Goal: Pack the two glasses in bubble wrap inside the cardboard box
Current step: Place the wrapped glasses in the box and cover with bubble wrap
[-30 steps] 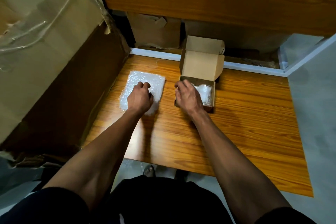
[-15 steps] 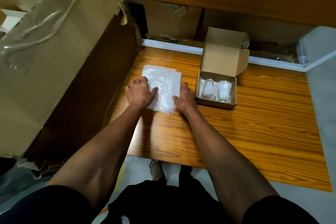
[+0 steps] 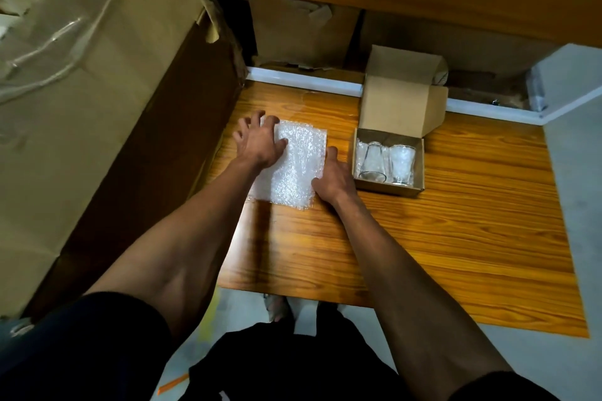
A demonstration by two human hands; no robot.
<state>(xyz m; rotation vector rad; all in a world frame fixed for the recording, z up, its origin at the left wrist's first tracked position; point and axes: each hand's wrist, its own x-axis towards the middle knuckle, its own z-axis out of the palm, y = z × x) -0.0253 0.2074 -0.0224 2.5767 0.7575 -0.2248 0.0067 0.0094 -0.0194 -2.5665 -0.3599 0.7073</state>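
Both hands have slid up the bubble wrap point(image 3: 293, 163) sheet.
Left hand point(image 3: 259, 142) presses it, fingers spread; right hand point(image 3: 332, 177) rests relaxed at its right edge. Two glasses point(image 3: 386, 163) lie in the cardboard box point(image 3: 389, 158) near the tabletop's point(image 3: 456, 238) far edge.

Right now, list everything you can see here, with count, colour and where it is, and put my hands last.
glasses: two, clear, lying side by side inside the small box.
cardboard box: one, brown, lid open, on the table's far side.
bubble wrap sheet: one, clear white, flat on the table, left of the box.
table: one, orange wood grain.
large carton: one, tan, taped, at the left.
left hand: fingers spread, pressing the sheet's far left corner.
right hand: resting at the sheet's right edge.
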